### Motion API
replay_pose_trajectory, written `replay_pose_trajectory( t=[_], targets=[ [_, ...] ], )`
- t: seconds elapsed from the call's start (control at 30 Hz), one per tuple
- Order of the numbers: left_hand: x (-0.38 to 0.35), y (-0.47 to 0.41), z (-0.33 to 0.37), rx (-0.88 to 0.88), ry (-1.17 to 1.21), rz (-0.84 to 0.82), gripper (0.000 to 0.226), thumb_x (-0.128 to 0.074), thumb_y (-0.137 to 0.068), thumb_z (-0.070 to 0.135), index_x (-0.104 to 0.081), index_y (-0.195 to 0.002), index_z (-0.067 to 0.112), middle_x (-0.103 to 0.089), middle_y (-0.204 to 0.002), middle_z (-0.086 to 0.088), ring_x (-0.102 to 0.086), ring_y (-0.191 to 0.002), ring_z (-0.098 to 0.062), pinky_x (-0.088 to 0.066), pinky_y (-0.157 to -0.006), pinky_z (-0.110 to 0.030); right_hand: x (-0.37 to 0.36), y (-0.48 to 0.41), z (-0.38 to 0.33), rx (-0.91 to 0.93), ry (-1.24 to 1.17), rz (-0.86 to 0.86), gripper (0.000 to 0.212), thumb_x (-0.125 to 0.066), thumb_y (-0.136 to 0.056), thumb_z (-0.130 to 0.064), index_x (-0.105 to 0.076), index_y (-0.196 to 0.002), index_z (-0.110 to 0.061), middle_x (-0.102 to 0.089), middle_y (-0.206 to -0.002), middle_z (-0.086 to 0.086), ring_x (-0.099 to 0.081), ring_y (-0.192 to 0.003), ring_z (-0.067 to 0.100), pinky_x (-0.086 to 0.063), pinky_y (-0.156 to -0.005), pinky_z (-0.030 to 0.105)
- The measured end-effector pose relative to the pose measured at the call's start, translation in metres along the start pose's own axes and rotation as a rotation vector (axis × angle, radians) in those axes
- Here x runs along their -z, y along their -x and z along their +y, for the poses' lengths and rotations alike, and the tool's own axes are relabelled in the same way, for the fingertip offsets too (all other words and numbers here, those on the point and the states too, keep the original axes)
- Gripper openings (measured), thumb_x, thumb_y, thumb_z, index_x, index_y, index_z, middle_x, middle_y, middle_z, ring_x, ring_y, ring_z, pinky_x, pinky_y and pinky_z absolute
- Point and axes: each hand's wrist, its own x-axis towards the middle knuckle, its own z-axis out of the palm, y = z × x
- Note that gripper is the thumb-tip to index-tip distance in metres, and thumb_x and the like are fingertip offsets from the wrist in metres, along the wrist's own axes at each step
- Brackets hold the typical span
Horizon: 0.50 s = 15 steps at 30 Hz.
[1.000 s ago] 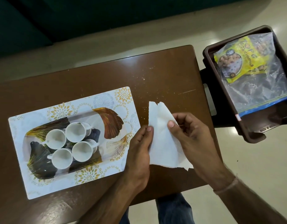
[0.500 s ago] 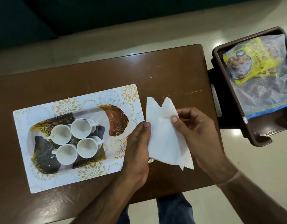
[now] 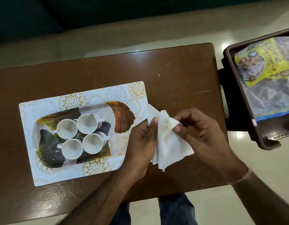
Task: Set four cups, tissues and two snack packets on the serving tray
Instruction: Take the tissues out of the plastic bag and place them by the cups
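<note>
A white serving tray (image 3: 47, 172) with gold flower and leaf prints lies on the left half of the brown table (image 3: 173, 75). Several white cups (image 3: 90, 132) stand close together in its middle. Just right of the tray, both my hands pinch a folded white tissue (image 3: 169, 143). My left hand (image 3: 140, 143) grips its left edge, my right hand (image 3: 200, 132) its upper right part. The tissue is bunched at the top and fans out below. A yellow snack packet (image 3: 260, 62) lies in a brown bin at the far right.
The brown plastic bin (image 3: 238, 95) sits off the table's right edge on a dark stand, with a clear plastic bag (image 3: 270, 98) under the packet. My knees in jeans (image 3: 174, 211) show below the table's near edge. Pale tiled floor surrounds the table.
The tissue lay flat and wide under my fingers. Now it is gathered and bunched at the top between both hands, and it has shifted left, with its top-left corner over the tray's right rim.
</note>
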Motion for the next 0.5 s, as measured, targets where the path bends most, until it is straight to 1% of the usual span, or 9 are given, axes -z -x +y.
replay_pose_trajectory(
  t=[0.07, 0.13, 0.2, 0.23, 0.3, 0.37, 0.4, 0.43, 0.5],
  targets=[
    [0.0, 0.0, -0.003, -0.044, -0.018, -0.044, 0.022, -0.053, -0.104, 0.026, -0.075, -0.1, 0.026, -0.079, -0.096, 0.0, -0.075, -0.091, -0.021, -0.061, -0.086, -0.048, -0.002, -0.006, 0.0, -0.009, 0.066, -0.058, 0.017, -0.066, -0.093, -0.019, -0.064, -0.104, -0.032, -0.067, -0.102, -0.023, -0.064, -0.097, 0.002, -0.05, -0.071, 0.009],
    [0.002, 0.001, -0.005, -0.05, 0.011, -0.08, 0.024, -0.051, -0.096, 0.028, -0.074, -0.104, 0.032, -0.079, -0.102, 0.003, -0.074, -0.095, -0.018, -0.061, -0.085, -0.039, -0.005, -0.012, 0.0, -0.002, 0.133, -0.069, 0.014, -0.065, -0.095, -0.021, -0.067, -0.107, -0.027, -0.068, -0.1, -0.019, -0.064, -0.096, 0.002, -0.047, -0.072, 0.008],
    [0.005, 0.001, -0.006, -0.029, 0.042, -0.084, 0.028, -0.048, -0.089, 0.036, -0.076, -0.094, 0.041, -0.079, -0.097, 0.01, -0.074, -0.093, -0.013, -0.06, -0.083, -0.033, -0.008, -0.015, 0.001, 0.03, 0.243, -0.043, 0.015, -0.065, -0.094, -0.025, -0.069, -0.109, -0.023, -0.063, -0.099, -0.018, -0.059, -0.092, -0.004, -0.042, -0.072, 0.005],
    [0.007, 0.002, -0.006, -0.02, 0.051, -0.084, 0.029, -0.048, -0.089, 0.041, -0.077, -0.091, 0.045, -0.079, -0.097, 0.013, -0.074, -0.093, -0.012, -0.059, -0.084, -0.034, -0.009, -0.015, 0.002, 0.035, 0.286, -0.022, 0.016, -0.065, -0.094, -0.026, -0.07, -0.109, -0.022, -0.06, -0.099, -0.016, -0.057, -0.089, -0.005, -0.04, -0.072, 0.004],
    [0.009, 0.002, -0.008, 0.001, 0.081, -0.097, 0.03, -0.046, -0.089, 0.058, -0.076, -0.092, 0.052, -0.078, -0.1, 0.014, -0.074, -0.096, -0.012, -0.059, -0.088, -0.039, -0.013, -0.014, 0.003, 0.009, 0.338, 0.021, 0.017, -0.066, -0.093, -0.029, -0.069, -0.109, -0.022, -0.06, -0.102, -0.013, -0.055, -0.087, -0.006, -0.039, -0.07, 0.003],
    [0.01, 0.004, -0.008, 0.041, 0.144, -0.114, 0.04, -0.044, -0.08, 0.079, -0.073, -0.096, 0.056, -0.077, -0.105, 0.014, -0.074, -0.101, -0.012, -0.06, -0.09, -0.041, -0.018, -0.012, 0.003, -0.035, 0.38, 0.04, 0.021, -0.066, -0.092, -0.033, -0.066, -0.111, -0.024, -0.061, -0.107, -0.012, -0.054, -0.087, -0.007, -0.038, -0.068, 0.003],
    [0.011, 0.004, -0.009, 0.05, 0.159, -0.119, 0.043, -0.046, -0.076, 0.082, -0.072, -0.098, 0.056, -0.077, -0.107, 0.014, -0.073, -0.103, -0.013, -0.06, -0.09, -0.04, -0.021, -0.012, 0.003, -0.048, 0.391, 0.058, 0.024, -0.067, -0.091, -0.034, -0.065, -0.113, -0.023, -0.061, -0.11, -0.011, -0.055, -0.087, -0.006, -0.038, -0.07, 0.004],
    [0.012, 0.004, -0.009, 0.046, 0.153, -0.113, 0.042, -0.05, -0.077, 0.079, -0.073, -0.101, 0.052, -0.077, -0.108, 0.012, -0.073, -0.103, -0.014, -0.06, -0.089, -0.04, -0.024, -0.011, 0.002, -0.054, 0.392, 0.09, 0.027, -0.069, -0.09, -0.033, -0.063, -0.114, -0.021, -0.061, -0.112, -0.007, -0.055, -0.087, -0.003, -0.04, -0.073, 0.006],
    [0.011, 0.003, -0.008, 0.014, 0.104, -0.072, 0.029, -0.056, -0.087, 0.061, -0.076, -0.1, 0.044, -0.078, -0.103, 0.008, -0.074, -0.098, -0.014, -0.06, -0.083, -0.035, -0.029, -0.006, -0.002, -0.042, 0.425, 0.162, 0.031, -0.07, -0.089, -0.032, -0.061, -0.114, -0.017, -0.059, -0.115, 0.001, -0.055, -0.092, 0.005, -0.047, -0.078, 0.016]
  ],
)
